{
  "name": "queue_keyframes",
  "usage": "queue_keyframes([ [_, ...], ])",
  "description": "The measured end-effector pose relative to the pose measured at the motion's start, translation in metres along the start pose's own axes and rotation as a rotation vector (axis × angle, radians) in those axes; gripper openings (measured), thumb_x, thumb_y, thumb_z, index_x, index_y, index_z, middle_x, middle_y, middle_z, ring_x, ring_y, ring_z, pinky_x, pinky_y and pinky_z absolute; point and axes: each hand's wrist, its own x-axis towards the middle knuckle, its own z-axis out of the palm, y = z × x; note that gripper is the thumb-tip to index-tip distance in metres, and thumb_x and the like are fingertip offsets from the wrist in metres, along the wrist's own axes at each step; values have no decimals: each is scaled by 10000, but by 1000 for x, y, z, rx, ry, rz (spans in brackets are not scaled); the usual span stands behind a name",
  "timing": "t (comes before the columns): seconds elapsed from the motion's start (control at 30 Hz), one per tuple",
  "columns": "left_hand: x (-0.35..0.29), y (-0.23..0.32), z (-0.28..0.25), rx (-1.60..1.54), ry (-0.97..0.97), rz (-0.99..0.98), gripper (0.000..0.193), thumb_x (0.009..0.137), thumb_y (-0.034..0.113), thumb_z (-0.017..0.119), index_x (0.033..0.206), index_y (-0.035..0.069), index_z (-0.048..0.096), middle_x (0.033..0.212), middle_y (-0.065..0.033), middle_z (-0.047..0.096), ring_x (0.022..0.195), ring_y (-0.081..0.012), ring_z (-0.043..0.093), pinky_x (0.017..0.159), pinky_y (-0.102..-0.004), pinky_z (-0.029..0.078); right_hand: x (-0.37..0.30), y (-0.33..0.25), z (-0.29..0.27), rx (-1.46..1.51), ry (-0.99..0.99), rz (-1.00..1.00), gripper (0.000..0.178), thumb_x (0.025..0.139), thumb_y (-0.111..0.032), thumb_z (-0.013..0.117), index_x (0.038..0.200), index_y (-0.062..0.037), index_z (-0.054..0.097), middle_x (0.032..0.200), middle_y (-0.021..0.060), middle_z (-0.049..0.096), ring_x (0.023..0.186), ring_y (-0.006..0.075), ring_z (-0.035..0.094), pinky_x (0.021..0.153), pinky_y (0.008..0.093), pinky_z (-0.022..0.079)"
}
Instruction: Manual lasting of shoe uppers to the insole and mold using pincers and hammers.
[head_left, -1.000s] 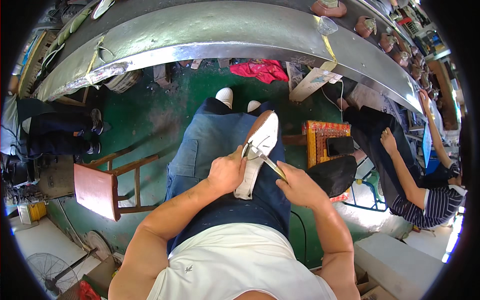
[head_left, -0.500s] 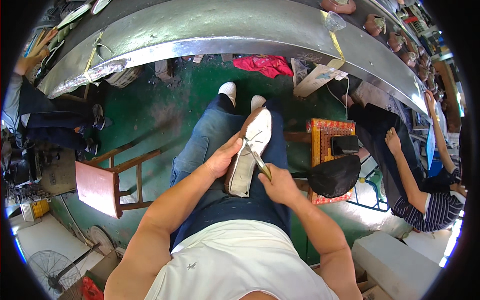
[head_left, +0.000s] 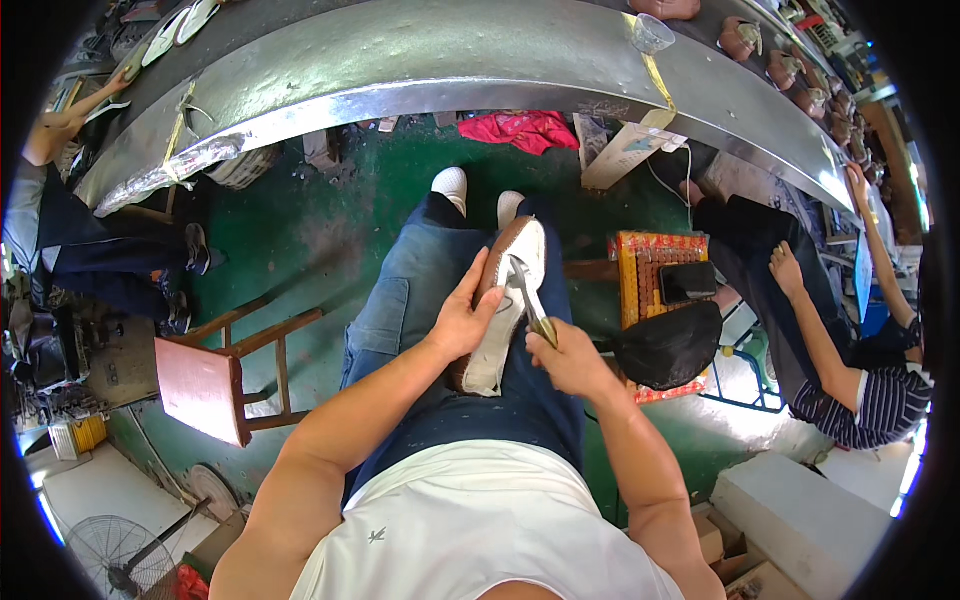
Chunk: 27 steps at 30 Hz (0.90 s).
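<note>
One brown-and-white shoe (head_left: 498, 338) sitting on my jeans (head_left: 418, 255), left hand (head_left: 466, 320) kinda spread against the shoe's left side. Got my right hand (head_left: 568, 360) wrapped round a metal tool (head_left: 534, 303), its head over the shoe.

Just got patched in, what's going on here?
The person's left hand rests on the left edge of a brown and white shoe, pale underside up, over the thighs. The right hand grips pliers, their head at that underside; whether they pinch anything is too small to tell. A metal bench stands ahead.
</note>
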Motion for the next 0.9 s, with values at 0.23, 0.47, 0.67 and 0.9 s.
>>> queue_keyframes([
  [0.23, 2, 11, -8, 505, 13, 403, 509, 1013, 132, 500, 1516, 134, 425, 1395, -239, 531, 1164, -440, 605, 988, -453, 512, 8, 45, -2, 1032, -449, 139, 272, 1031, -185, 561, 1200, 26, 587, 893, 72, 654, 741, 114, 622, 521, 215, 449],
  [0.47, 4, 16, -7, 545, -43, 326, 412, 1017, 169, 500, 1427, 193, 537, 1379, -233, 542, 1077, -445, 641, 902, -475, 552, -4, 17, -41, 608, -77, 71, 406, 1077, -376, 470, 1110, 9, 594, 928, 99, 675, 791, 170, 687, 522, 308, 529],
  [0.67, 2, 13, -4, 548, 8, 341, 605, 1023, 204, 508, 1572, 94, 279, 1428, -283, 497, 1234, -467, 559, 1030, -471, 482, 40, 2, -45, 186, 15, -37, 480, 1073, -408, 443, 926, 16, 614, 740, 118, 656, 690, 207, 675, 677, 372, 524],
  [0.9, 3, 16, -12, 410, -70, -55, 781, 997, 240, 597, 1571, -49, 151, 1458, -334, 463, 1378, -427, 472, 1144, -409, 374, 20, 4, -21, -265, 49, -272, 397, 1058, -366, 448, 1055, 2, 598, 970, 287, 674, 959, 484, 636, 838, 543, 496],
])
